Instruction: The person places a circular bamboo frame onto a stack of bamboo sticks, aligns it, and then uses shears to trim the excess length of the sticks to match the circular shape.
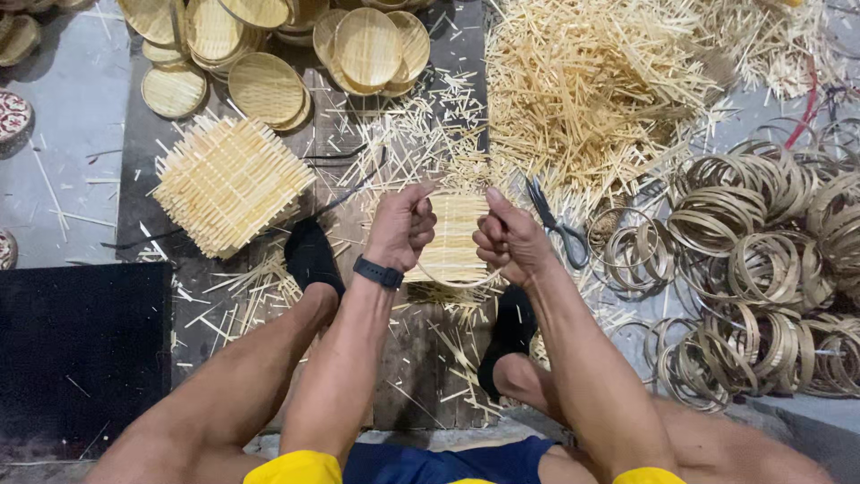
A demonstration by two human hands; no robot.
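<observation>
While seated, left hand (403, 229), right hand (507, 237) grip woven bamboo mat (455, 237).

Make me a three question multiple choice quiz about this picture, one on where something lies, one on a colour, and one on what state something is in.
1. Where do the scissors lie?
A. Right of the hands, beside the bamboo rings
B. On the stack of square woven mats
C. On the black mat at lower left

2. What colour is the wristband on the left hand?
A. Red
B. Black
C. White

3. How is the woven bamboo piece between the hands?
A. Lying flat on the floor, untouched
B. Gripped at both sides by the left hand and right hand
C. Resting on the stack of round trays

Answers: 1 A, the scissors rest on the floor between the right hand and the ring pile. 2 B, the band is dark black. 3 B, both fists close on its edges.
</observation>
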